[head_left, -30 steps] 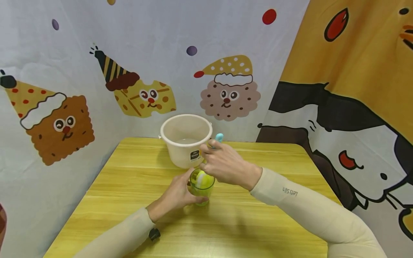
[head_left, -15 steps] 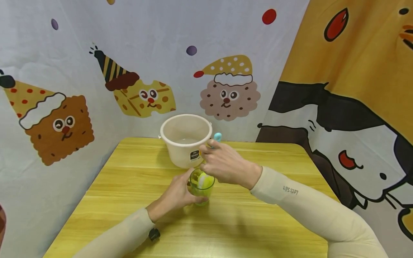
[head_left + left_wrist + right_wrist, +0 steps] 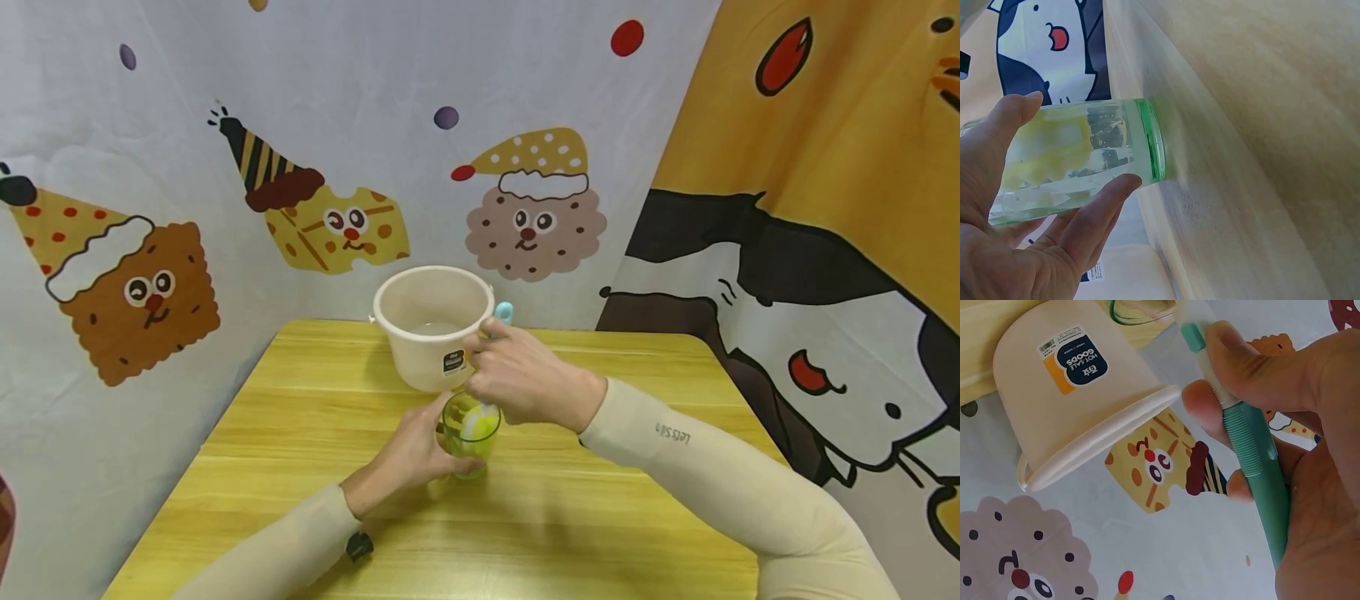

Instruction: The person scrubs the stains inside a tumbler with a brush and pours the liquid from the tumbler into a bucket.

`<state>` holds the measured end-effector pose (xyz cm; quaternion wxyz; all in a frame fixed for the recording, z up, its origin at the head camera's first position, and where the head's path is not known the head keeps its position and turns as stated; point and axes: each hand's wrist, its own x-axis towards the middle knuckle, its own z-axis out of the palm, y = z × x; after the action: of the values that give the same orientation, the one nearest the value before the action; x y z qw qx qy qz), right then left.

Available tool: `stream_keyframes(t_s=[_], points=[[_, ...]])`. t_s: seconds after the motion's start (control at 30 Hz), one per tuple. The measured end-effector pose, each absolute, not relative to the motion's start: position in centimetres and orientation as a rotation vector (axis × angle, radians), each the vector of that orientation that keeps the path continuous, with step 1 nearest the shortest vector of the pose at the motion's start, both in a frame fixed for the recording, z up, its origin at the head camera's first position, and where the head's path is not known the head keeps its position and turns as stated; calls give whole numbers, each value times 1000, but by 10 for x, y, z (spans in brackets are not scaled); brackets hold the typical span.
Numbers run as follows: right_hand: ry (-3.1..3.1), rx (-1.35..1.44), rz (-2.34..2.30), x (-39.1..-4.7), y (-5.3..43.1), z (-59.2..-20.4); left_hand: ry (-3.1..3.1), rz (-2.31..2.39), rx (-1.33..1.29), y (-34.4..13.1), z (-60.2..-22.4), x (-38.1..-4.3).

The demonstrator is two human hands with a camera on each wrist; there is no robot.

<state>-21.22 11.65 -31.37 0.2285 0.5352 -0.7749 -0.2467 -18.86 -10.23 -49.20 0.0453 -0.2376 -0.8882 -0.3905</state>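
My left hand [image 3: 408,450] grips a clear greenish drinking glass [image 3: 1110,134], thumb on one side and fingers on the other. The glass stands upright on the table, its thick green base at the wood. My right hand [image 3: 528,377] holds a cup brush by its teal handle [image 3: 1254,450], thumb and fingers wrapped round it near the white neck. Above the fist pokes the looped end of the handle [image 3: 504,313]. Down inside the glass sits the brush's yellow and white head [image 3: 477,423]; the left wrist view shows it blurred through the wall.
A cream bucket [image 3: 420,358] with a dark label stands just behind the glass, near the table's back edge. The yellow wood-grain table [image 3: 585,517] meets a cartoon-printed curtain [image 3: 360,75] at the back and sides. A dark wrist device [image 3: 359,546] is on the left sleeve.
The handle's end has swung slightly left and turned to show its loop, while the yellow head has shifted a little right and toward me inside the glass. The left hand stays put.
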Motion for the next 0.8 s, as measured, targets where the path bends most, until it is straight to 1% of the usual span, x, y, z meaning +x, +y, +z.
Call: stream_keyframes(t_s=[0.4,0.8], points=[[-2400,1530,-412,-220,119,-312,-2733,-1225,-684,-100,-490,-186],[-2490,1514,-230,-228,126,-319,-2761,-1235,-635,-100,-489,-186]])
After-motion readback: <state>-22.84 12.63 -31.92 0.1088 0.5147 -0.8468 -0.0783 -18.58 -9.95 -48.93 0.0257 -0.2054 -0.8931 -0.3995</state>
